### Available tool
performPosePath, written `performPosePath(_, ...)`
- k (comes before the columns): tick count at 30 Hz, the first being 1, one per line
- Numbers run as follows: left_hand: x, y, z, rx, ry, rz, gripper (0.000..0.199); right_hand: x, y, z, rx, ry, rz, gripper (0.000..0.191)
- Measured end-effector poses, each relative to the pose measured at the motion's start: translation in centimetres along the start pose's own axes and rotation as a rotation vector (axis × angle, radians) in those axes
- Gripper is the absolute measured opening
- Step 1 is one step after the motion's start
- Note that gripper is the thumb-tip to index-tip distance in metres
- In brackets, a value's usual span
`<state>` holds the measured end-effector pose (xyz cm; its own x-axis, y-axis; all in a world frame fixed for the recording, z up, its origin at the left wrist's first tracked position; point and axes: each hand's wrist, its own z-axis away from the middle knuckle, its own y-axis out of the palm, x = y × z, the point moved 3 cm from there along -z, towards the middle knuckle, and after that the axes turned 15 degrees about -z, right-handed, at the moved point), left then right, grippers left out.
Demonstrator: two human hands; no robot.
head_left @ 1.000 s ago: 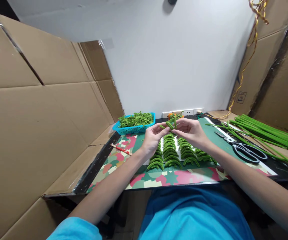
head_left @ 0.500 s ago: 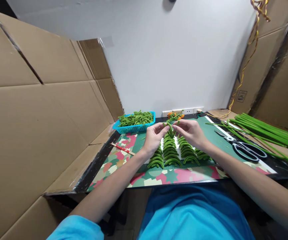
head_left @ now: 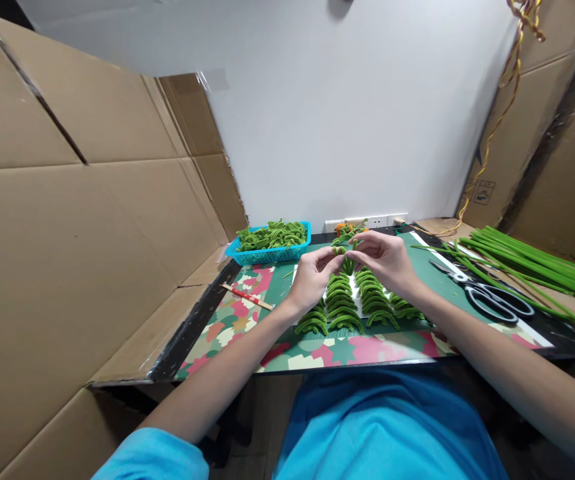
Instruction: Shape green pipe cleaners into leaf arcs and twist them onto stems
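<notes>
Above the mat, my left hand [head_left: 314, 275] and my right hand [head_left: 383, 261] meet at their fingertips. Both pinch a small bent green fuzzy piece [head_left: 348, 264] between them. Below and behind the hands, curved green fuzzy pieces [head_left: 343, 310] lie stacked in several columns on white paper over the green mat. My fingers hide the upper ends of some columns.
A blue basket [head_left: 267, 256] of green pieces stands at the back left, near a red-and-cream stick [head_left: 247, 296]. Orange and green pieces [head_left: 350, 231] lie at the back. Scissors [head_left: 492, 297] and long green stems [head_left: 542, 263] are at the right. Cardboard walls [head_left: 92, 253] flank the table.
My hands have shifted slightly, with the left fingertips now closer to the right. The green piece between them sits bent differently. The view has moved a little.
</notes>
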<state>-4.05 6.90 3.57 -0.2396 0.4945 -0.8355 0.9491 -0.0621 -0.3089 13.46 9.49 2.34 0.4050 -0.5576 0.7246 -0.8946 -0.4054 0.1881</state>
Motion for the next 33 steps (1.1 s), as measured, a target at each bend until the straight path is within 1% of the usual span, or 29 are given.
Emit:
performPosePath(6, 0.2, -0.1, 0.2, -0.003, 0.025, -0.095, 0.025, 0.3, 0.1, 0.1, 0.025, -0.054, 0.177, 0.033)
performPosePath(9, 0.0, -0.3, 0.3, -0.007, 0.042, -0.168, 0.021, 0.6, 0.2, 0.1, 0.023, -0.076, 0.203, 0.03)
performPosePath(13, -0.2, -0.3, 0.4, 0.009, 0.038, -0.213, 0.023, 0.5, 0.3, 0.2, 0.025, -0.085, 0.23, 0.031)
performPosePath(17, 0.1, 0.1, 0.5, 0.036, 0.025, -0.173, 0.024, 0.2, 0.3, 0.3, 0.033, -0.049, 0.174, 0.032)
performPosePath(24, 0.8, 0.4, 0.5, 0.091, -0.031, -0.053, 0.035, 0.3, 0.5, 0.3, 0.013, 0.016, -0.007, 0.03)
performPosePath(33, 0.9, 0.8, 0.6, 0.203, 0.0, -0.076, 0.039, 0.7, 0.6, 0.3, 0.052, 0.007, 0.006, 0.027)
